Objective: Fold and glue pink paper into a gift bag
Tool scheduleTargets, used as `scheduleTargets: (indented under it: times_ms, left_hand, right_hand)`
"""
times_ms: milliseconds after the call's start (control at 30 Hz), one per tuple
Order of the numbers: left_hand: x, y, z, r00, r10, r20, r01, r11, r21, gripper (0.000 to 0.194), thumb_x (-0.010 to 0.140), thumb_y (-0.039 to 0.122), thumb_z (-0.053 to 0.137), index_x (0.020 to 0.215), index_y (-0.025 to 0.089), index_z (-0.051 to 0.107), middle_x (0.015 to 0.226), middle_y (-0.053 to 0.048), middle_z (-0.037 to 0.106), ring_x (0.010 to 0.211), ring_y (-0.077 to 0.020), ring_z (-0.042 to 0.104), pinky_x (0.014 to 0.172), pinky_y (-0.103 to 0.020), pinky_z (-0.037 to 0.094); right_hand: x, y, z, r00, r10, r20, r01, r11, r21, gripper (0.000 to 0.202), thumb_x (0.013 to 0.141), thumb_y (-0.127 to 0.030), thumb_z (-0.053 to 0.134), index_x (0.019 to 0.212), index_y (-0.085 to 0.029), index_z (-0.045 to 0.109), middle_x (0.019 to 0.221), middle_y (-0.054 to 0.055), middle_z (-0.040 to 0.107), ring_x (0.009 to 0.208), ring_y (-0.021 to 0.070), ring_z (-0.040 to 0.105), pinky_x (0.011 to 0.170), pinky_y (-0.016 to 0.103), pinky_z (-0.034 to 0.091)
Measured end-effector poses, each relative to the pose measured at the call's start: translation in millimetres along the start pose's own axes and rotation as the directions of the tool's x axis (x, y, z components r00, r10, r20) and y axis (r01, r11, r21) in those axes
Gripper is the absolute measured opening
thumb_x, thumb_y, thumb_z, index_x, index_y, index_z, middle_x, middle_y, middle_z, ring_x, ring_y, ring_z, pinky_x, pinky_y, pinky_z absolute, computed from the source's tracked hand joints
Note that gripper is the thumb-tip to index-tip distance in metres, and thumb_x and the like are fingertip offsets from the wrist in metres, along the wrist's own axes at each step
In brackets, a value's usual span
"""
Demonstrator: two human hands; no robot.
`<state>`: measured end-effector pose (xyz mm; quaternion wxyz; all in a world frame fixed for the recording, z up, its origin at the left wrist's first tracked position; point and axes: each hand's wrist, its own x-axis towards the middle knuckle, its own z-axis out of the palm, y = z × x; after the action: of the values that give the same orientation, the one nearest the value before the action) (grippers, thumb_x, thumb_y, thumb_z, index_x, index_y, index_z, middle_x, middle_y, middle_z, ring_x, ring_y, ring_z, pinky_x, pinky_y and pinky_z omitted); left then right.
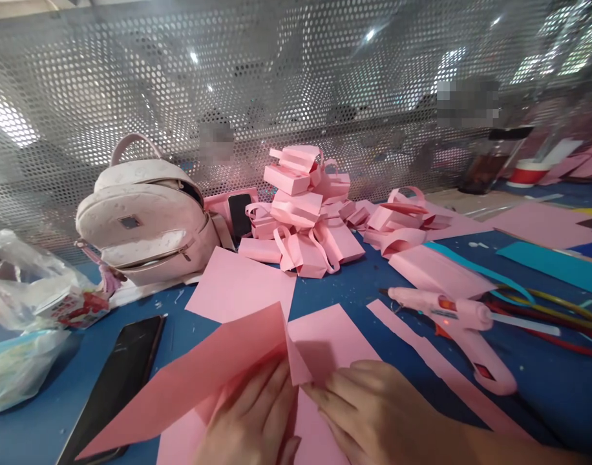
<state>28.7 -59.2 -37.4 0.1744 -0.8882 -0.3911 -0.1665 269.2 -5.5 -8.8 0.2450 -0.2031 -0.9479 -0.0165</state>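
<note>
A folded pink paper piece stands partly upright at the front middle, over flat pink sheets. Inside its fold lies my left hand, fingers stretched forward and partly covered by the paper. My right hand has its fingers bent together at the lower right corner of that piece, pinching its small flap. Beneath and behind the hands is a flat pink sheet. To the right lie a long pink strip and a pink glue gun.
Small pink paper bags are piled behind the hands. A pale backpack and a black phone stand and lie at left, near plastic bags. A perforated metal screen borders the back; a dark drink container stands far right.
</note>
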Motion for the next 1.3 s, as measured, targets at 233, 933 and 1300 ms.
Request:
scheduleTargets:
  times_ms: [233, 933, 1300]
  left_hand:
    - [0, -2, -1.5, 0.999, 0.05, -0.003, -0.05, 0.999, 0.02, 0.043, 0.1, 0.027, 0.045, 0.137, 0.008, 0.055, 0.138, -0.008, 0.063, 0.122, -0.0235, 0.063, 0.097, -0.029, 0.057]
    - [2, -2, 0.2, 0.996, 0.076, -0.046, -0.074, 0.996, 0.046, 0.041, 0.102, 0.027, 0.043, 0.134, 0.006, 0.057, 0.135, -0.011, 0.064, 0.122, -0.0232, 0.063, 0.099, -0.029, 0.055]
    - [13, -5, -16.0, 0.986, 0.091, -0.142, -0.094, 0.995, -0.016, 0.031, 0.1, 0.024, 0.045, 0.114, 0.01, 0.069, 0.109, -0.007, 0.078, 0.096, -0.0219, 0.075, 0.083, -0.03, 0.063]
  right_hand:
    - [1, 0, 2, 1.0, -0.022, 0.002, 0.022, 0.999, -0.033, 0.028, 0.091, -0.007, 0.042, 0.104, -0.019, 0.064, 0.071, -0.001, 0.066, 0.06, 0.0163, 0.054, 0.059, 0.033, 0.031]
    - [3, -2, -4, 0.999, -0.024, 0.025, 0.024, 1.0, -0.014, 0.024, 0.089, -0.007, 0.046, 0.1, -0.018, 0.064, 0.074, 0.0, 0.068, 0.062, 0.0168, 0.057, 0.06, 0.034, 0.032]
    - [3, -6, -7, 0.993, -0.05, 0.106, 0.055, 0.997, -0.048, 0.029, 0.082, -0.007, 0.047, 0.105, -0.014, 0.064, 0.076, 0.003, 0.067, 0.062, 0.0179, 0.056, 0.057, 0.036, 0.03]
